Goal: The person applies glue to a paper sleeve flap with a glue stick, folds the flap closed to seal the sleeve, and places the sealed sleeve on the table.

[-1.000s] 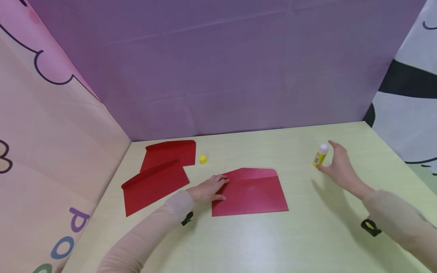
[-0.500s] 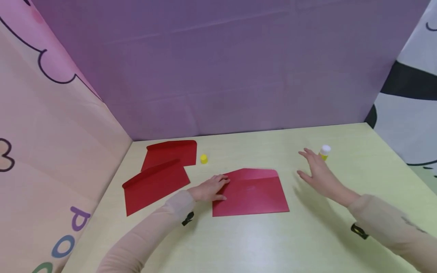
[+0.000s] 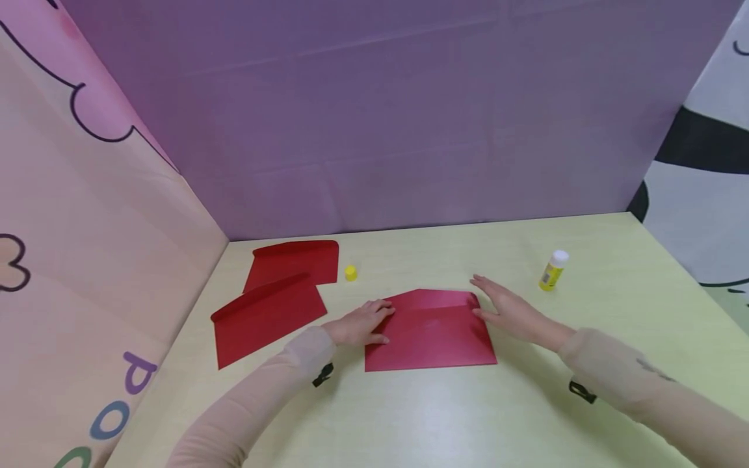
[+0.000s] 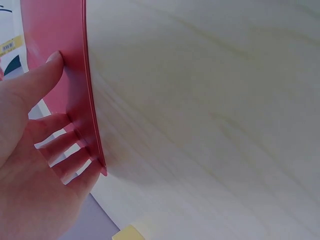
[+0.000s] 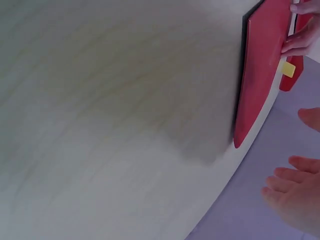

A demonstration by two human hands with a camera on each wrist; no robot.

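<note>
A red envelope [image 3: 433,338] lies on the table with its flap [image 3: 439,298] unfolded toward the back. My left hand [image 3: 358,324] rests on its left edge, fingertips and thumb spread on the paper. In the left wrist view those fingers [image 4: 60,150] lie along the envelope's side. My right hand [image 3: 517,315] hovers at the envelope's right edge, holding nothing, its fingers extended and thumb apart. Farther right, a yellow glue stick [image 3: 552,272] with a white top stands upright, away from both hands.
Two more red envelopes [image 3: 269,322] lie overlapping at the back left of the table. Beside them stands a small yellow cap [image 3: 350,273]. A purple backdrop [image 3: 409,130] rises behind the table's far edge, with printed panels at both sides.
My right hand has let go of the glue stick, leaving it standing, and has moved left to the envelope's right edge. My left hand has stayed on the envelope.
</note>
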